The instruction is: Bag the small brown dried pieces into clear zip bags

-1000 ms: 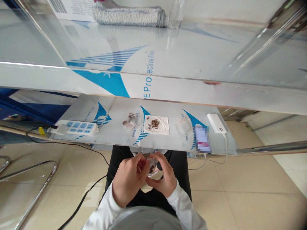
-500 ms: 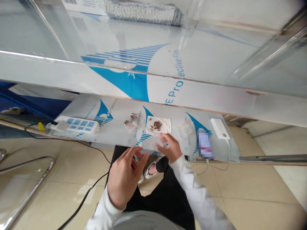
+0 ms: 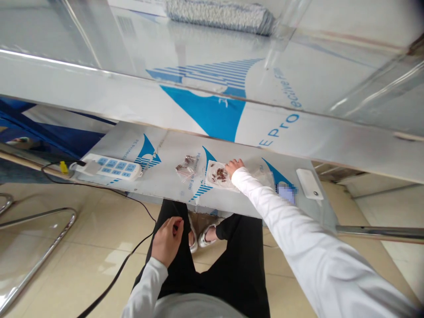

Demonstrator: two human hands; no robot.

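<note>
My right hand (image 3: pixel 234 166) reaches over the shelf to the right edge of a white cloth-like sheet (image 3: pixel 212 182). Its fingers are bent downward, and whatever is under their tips is hidden. On the sheet lies a loose pile of small brown pieces (image 3: pixel 219 174), too small to name. Two small clear bags (image 3: pixel 185 168) with similar brown pieces rest to the left of the sheet. My left hand (image 3: pixel 168 240) hovers above my left thigh, fingers curled in towards the thumb; what they may hold does not show. Clear plastic (image 3: pixel 267 176) lies partly behind my right sleeve.
A white power strip (image 3: pixel 114 167) with a plugged-in black cable sits at the shelf's left. Toward the right are a blurred-out phone (image 3: pixel 286 193) and a white power bank-like box (image 3: pixel 309 183). A higher film-covered ledge (image 3: pixel 132 99) runs behind, with a fluffy roller (image 3: pixel 218 17) on top.
My right hand has moved forward from the shelf's front edge to the sheet, and the clear piece it held no longer shows. My left hand has drawn back and lower, its fingers curling in more.
</note>
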